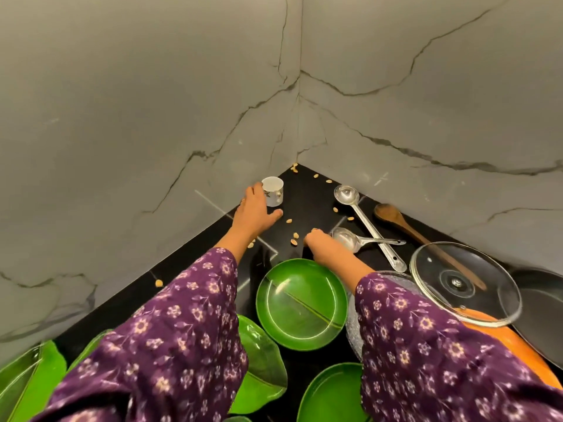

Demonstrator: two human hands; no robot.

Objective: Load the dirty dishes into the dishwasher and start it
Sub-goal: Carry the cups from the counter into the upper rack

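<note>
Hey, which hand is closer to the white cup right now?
Left. The left hand is right beside the cup, fingers at its side. The right hand lies farther right, nearer the person, by the small ladle.

Left hand beside white cup, right hand beside short steel ladle

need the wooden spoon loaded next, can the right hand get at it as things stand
Probably yes. The brown wooden spoon lies bare at its bowl end by the wall, and the right hand only has two flat steel ladles to pass over. The round glass lid covers its handle end.
</note>
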